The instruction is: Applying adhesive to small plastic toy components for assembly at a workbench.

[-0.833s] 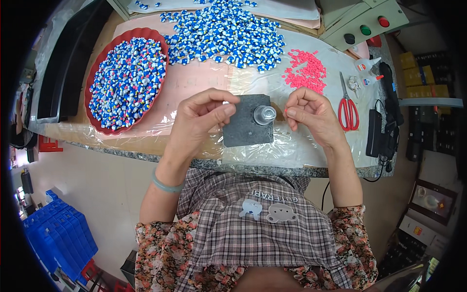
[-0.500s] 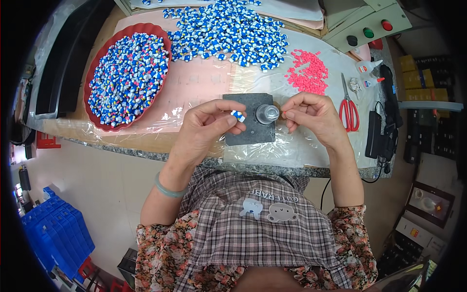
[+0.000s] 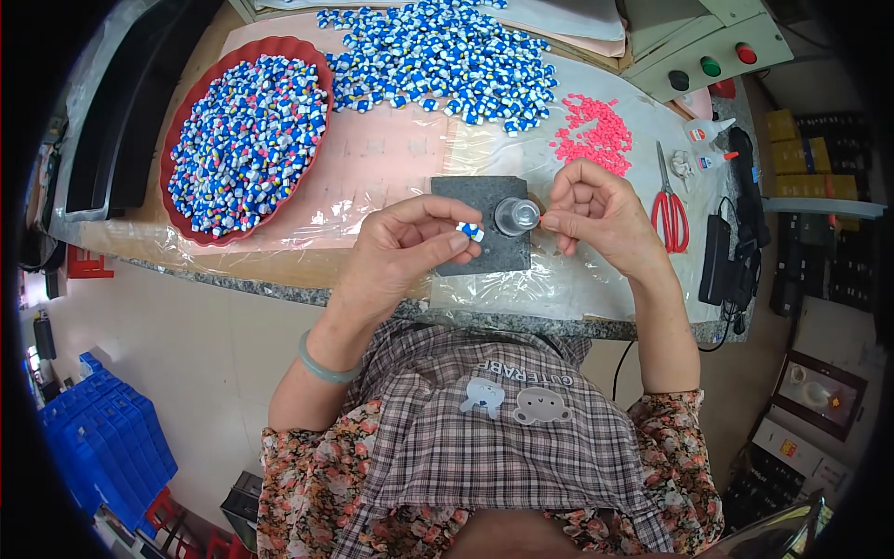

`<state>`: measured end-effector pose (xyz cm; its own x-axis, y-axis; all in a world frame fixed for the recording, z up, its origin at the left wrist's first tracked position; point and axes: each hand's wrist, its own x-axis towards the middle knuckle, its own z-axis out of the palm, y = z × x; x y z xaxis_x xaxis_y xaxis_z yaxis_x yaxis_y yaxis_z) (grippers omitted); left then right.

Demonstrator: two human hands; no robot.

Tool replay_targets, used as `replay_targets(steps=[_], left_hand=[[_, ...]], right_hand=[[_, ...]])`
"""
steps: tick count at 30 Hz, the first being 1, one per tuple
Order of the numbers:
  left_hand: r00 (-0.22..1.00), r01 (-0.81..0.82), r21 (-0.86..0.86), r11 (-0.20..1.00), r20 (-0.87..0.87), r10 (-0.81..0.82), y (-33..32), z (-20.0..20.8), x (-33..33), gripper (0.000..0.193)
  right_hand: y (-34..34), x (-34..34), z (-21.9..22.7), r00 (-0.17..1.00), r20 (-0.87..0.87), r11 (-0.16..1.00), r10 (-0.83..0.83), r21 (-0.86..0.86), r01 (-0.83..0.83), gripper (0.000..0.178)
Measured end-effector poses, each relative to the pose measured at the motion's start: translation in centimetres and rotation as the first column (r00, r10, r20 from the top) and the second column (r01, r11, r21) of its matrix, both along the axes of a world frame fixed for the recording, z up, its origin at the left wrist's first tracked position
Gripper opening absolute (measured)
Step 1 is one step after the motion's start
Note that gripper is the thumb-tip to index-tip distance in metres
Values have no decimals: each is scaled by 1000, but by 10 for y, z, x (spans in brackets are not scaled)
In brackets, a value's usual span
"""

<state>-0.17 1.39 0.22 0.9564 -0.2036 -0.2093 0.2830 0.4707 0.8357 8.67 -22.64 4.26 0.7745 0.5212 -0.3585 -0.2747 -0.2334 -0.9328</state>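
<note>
My left hand (image 3: 410,244) is closed, pinching a small blue-and-white molded piece (image 3: 471,231) between thumb and fingers. This piece is held over a dark grey square slab (image 3: 481,258) on the table. On the slab's right part stands a small clear container (image 3: 516,217), round and shiny on top. My right hand (image 3: 596,216) is just right of the container, thumb and index finger pressed together. A tiny reddish tip shows at those fingers, too small to name. Whether it touches the container I cannot tell.
A red scalloped tray (image 3: 328,101) full of similar pieces stands at the left. Loose blue-and-white pieces (image 3: 438,65) spread at the back. Small pink pieces (image 3: 593,135) lie right of them. Red-handled scissors (image 3: 670,222), glue bottles (image 3: 710,129) and a black adapter (image 3: 715,259) lie at the right.
My left hand has shifted slightly right, and the piece in it has turned and shows more plainly. My right hand keeps its pinch beside the container, nearly in place.
</note>
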Motion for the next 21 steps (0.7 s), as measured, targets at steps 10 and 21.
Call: replay_targets(steps=[10,21], left_hand=[[1000,12,-11,1000,6,-12,-5,0,0,22],[998,3,19,1000,56,-4,-29,4,1,22]], right_hand=[[2,-1,2,1000,21,999,20,-32,-19,21],[10,-19,19,1000,10,994,-5,108,4,23]])
